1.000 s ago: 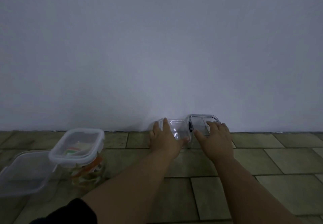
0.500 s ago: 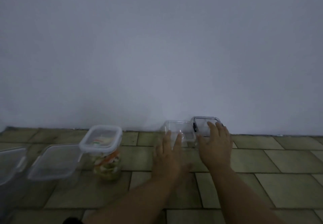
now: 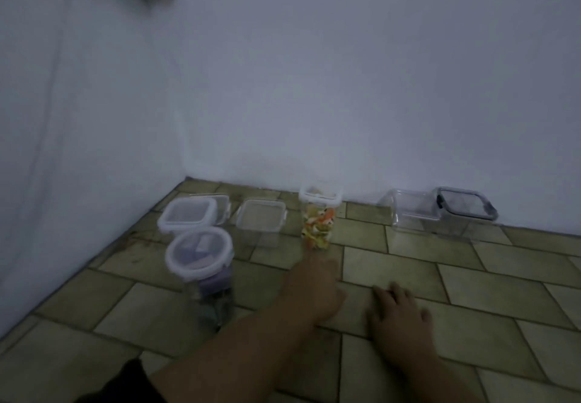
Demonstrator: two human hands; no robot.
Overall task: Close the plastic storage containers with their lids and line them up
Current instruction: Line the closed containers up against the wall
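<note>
right hand (image 3: 397,314) fingers spread, flat on floor tiles (image 3: 471,292) | left hand (image 3: 311,286) blurred, fingers cannot tell, near tall container (image 3: 319,217) | dark-rimmed container (image 3: 465,210) touching clear container (image 3: 412,210) along floor's wall edge | round white-lidded jar (image 3: 199,251) near left corner

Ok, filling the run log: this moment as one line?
left hand: blurred, near tall filled container | right hand: flat on floor | dark-rimmed container, clear container: side by side at wall
</note>
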